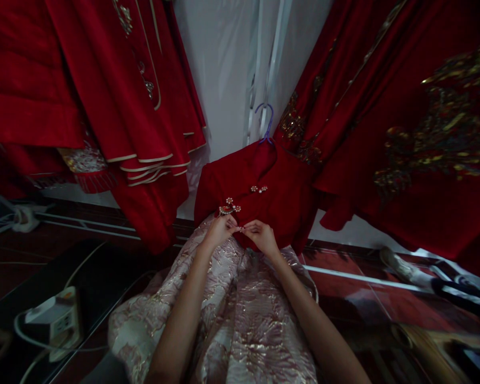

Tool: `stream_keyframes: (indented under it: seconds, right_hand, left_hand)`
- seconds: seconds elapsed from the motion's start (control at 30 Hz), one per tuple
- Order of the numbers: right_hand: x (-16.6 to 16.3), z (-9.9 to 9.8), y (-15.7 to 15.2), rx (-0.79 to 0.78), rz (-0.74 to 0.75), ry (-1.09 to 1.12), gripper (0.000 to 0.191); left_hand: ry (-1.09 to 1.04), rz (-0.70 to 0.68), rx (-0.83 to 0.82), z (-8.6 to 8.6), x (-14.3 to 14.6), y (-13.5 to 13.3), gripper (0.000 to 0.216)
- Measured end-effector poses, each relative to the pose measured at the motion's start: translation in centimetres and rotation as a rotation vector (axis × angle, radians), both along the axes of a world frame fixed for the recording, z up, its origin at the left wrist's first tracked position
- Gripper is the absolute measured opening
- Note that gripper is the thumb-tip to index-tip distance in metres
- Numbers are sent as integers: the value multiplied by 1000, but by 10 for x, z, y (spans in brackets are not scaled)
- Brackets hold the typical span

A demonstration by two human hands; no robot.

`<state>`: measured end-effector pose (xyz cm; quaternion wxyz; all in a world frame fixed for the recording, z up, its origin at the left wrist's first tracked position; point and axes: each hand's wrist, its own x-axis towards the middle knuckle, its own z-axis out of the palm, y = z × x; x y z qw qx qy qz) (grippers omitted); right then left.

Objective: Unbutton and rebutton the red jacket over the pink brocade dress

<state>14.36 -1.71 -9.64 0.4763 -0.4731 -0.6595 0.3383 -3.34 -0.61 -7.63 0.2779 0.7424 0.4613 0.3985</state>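
Nearest the camera, two bare forearms [186, 309] reach out over shiny pale-pink brocade fabric [272, 320], which spreads in creased folds below the hands. At the near left, a boxy white power strip [66, 322] with a looping cable sits on a dark flat panel [100, 266]. Farther off on the left hang long red garments [132, 122] with pale piped hems, and a silvery fringed panel [90, 160] shows beneath them.

In the middle, a short red cloth jacket [286, 208] hangs from a thin purple hanger [270, 122] before a pale wall [224, 64], just above the brocade. Its front carries jewelled flower-shaped ornaments [230, 207]. The left hand [222, 232] and the right hand [263, 236] pinch the jacket's lower front, fingertips nearly meeting; the tiny pale bit between them is too small to identify.

To the right hang more red garments [364, 96], heavy with gold embroidery [452, 112]. Below them, a person's pale shoe [394, 262] stands near reddish floor tiles [352, 277].
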Motion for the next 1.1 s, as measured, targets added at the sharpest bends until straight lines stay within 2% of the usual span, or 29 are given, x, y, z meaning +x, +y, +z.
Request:
stream_keyframes:
  seconds: [0.1, 0.2, 0.3, 0.43, 0.57, 0.73, 0.9, 1.0, 1.1]
  right_hand:
    - [0, 1, 0, -43, 5, 63, 24]
    - [7, 9, -3, -132, 57, 154, 30]
    - [22, 25, -12, -273, 166, 181, 35]
    - [41, 44, -30, -404, 376, 95, 32]
    - [44, 52, -43, -432, 443, 84, 30]
    - [37, 58, -51, -416, 463, 117, 26]
    - [35, 62, -54, -379, 452, 137, 26]
    - [34, 60, -54, -358, 424, 137, 28]
    - [30, 53, -55, -318, 371, 163, 31]
  left_hand:
    - [-36, -5, -11, 0, 2, 0, 14]
    - [-184, -27, -99, -2, 5, 2, 22]
    - [-464, 17, -180, -3, 11, 6, 39]
    - [-882, 88, -282, 0, 19, 9, 37]
    - [-1111, 56, -351, 9, 23, 4, 34]
    - [-1156, 26, -366, 21, 22, -4, 32]
    - [-1095, 68, -332, 21, 19, -3, 32]
    - [-1046, 141, -283, 16, 21, -1, 33]
    - [-1059, 278, -211, 13, 28, 1, 31]
